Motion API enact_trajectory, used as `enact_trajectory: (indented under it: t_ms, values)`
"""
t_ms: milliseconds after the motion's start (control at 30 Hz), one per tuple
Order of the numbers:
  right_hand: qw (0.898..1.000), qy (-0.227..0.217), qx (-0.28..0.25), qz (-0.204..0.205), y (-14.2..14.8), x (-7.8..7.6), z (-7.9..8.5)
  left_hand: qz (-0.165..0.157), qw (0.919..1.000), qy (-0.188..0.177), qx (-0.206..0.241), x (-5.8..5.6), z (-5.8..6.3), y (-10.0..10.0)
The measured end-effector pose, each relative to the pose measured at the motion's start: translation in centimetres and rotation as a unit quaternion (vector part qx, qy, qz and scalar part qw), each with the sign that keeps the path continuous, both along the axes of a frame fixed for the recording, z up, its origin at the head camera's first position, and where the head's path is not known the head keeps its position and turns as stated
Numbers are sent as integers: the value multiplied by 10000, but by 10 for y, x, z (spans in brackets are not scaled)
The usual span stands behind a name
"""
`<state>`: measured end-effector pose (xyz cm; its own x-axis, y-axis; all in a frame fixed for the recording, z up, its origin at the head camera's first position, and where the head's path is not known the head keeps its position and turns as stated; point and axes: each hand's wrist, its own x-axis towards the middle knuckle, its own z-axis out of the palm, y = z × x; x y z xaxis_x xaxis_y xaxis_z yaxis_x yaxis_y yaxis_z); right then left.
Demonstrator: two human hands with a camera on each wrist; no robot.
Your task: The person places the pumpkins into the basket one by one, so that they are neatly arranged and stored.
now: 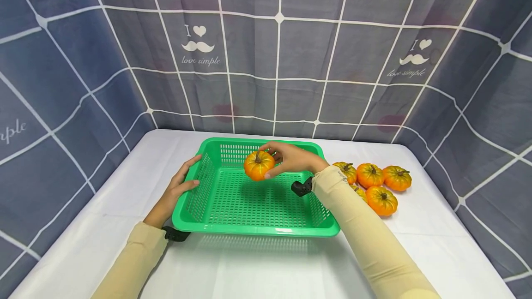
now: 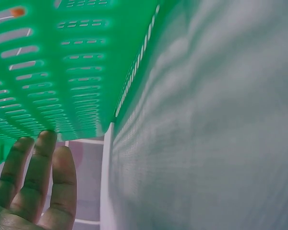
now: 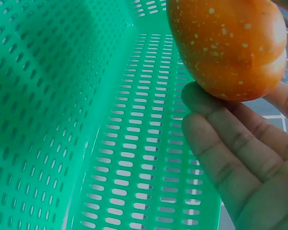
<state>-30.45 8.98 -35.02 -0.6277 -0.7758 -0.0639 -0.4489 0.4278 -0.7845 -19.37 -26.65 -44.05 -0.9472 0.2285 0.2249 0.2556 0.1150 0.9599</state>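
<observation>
A small orange pumpkin (image 1: pixel 258 166) with yellow streaks is in my right hand (image 1: pixel 291 157), held between thumb and fingers above the inside of the green plastic basket (image 1: pixel 255 230). The right wrist view shows the speckled side of this pumpkin (image 3: pixel 230 52) against my fingertips (image 3: pixel 201 98), with slotted basket walls behind. My left hand (image 1: pixel 176 193) holds the basket's left rim, thumb over the edge. From the left wrist, its fingers (image 2: pixel 41 167) lie along the outside of the slotted wall (image 2: pixel 53 72). Inside the basket, the visible floor is bare.
Several more pumpkins (image 1: pixel 370 175) sit close together on the white tablecloth (image 1: pixel 440 243), right of the basket; my right forearm partly covers one. A grey checked curtain (image 1: pixel 253 96) hangs behind and at both sides of the table.
</observation>
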Motion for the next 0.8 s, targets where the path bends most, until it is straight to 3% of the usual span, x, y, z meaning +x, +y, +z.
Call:
enact_trajectory:
  t_ms: [333, 800]
  values:
    - [9992, 218, 318, 60, -16, -5, 3, 54, 9999, 113, -25, -2, -1, 0]
    - [9984, 403, 402, 20, -42, -8, -4, 63, 10000, -15, 13, -2, -1, -1]
